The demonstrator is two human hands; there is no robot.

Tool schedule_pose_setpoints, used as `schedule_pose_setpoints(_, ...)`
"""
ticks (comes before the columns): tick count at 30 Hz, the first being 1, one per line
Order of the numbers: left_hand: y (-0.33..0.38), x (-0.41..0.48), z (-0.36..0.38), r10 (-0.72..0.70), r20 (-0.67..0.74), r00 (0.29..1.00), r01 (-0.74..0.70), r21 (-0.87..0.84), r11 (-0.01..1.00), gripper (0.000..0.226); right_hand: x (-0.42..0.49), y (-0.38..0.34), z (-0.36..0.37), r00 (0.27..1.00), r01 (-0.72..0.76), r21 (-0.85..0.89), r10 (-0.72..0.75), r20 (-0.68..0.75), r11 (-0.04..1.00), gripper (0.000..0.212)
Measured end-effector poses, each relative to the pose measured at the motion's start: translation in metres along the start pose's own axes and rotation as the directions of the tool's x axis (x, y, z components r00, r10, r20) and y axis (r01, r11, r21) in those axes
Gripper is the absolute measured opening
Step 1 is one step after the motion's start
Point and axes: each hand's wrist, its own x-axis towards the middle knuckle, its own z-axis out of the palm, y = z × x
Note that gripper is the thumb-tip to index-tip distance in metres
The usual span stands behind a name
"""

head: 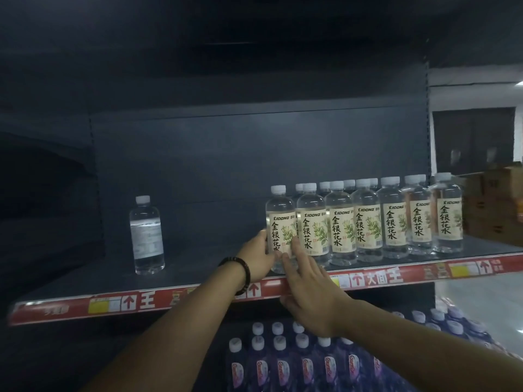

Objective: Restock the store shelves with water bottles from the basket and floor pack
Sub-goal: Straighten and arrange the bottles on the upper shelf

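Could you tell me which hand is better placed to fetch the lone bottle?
Probably the left hand: it grips the row's end bottle on the side facing the lone bottle; the right hand lies farther right.

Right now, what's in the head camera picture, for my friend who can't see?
Two hands hold a water bottle at the left end of a row on a dark shelf: the left hand grips its side, the right hand touches its front with straight fingers. A lone bottle stands farther left; purple bottles sit below.
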Motion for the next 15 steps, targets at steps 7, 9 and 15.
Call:
schedule_pose_setpoints(7,0.0,0.013,0.008,-0.026,-0.008,1.0,0.026,0.069,0.997,0.035,0.0,0.001,0.003,0.999,-0.037,0.018,0.037,0.003,0.999,0.098)
schedule_pose_setpoints(9,-0.001,0.014,0.008,-0.02,-0.011,1.0,0.021,0.079,0.997,0.038,0.0,-0.002,0.003,0.999,-0.049,0.013,0.049,0.005,0.999,0.098)
schedule_pose_setpoints(15,-0.011,0.01,-0.002,0.0,-0.008,1.0,0.0,0.035,0.999,0.043,0.009,-0.017,-0.003,0.962,-0.093,0.123,0.121,-0.246,0.988,0.062)
